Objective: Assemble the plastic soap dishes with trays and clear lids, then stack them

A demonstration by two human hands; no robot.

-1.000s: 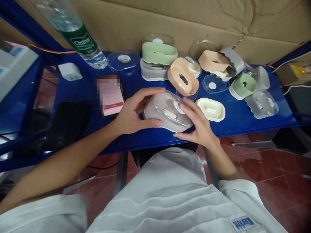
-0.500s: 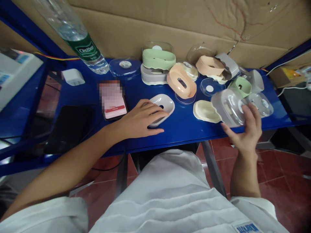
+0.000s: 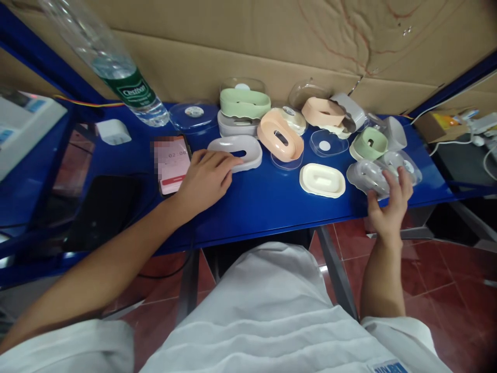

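My left hand (image 3: 207, 178) rests with bent fingers on the left end of a pale grey oval dish (image 3: 250, 150), which has a dark slot in it. My right hand (image 3: 390, 202) is around the near side of a clear lid on a pale base (image 3: 367, 176), at the right of the blue table. Between the hands lies a cream oval dish (image 3: 322, 180). Behind it are a peach oval dish (image 3: 276, 135), a clear lid (image 3: 329, 143) and a green dish (image 3: 370, 143).
A water bottle (image 3: 135, 93) stands at the back left, near a white charger (image 3: 113, 132). A phone (image 3: 173, 166) and a black flat object (image 3: 104, 207) lie left. Stacked green (image 3: 245, 103) and peach dishes (image 3: 322, 113) are along the cardboard wall (image 3: 233, 31).
My right hand has lowered the clear-lidded piece onto the table. The grey dish under my left hand has turned and shifted up and left. The view has shifted a little.
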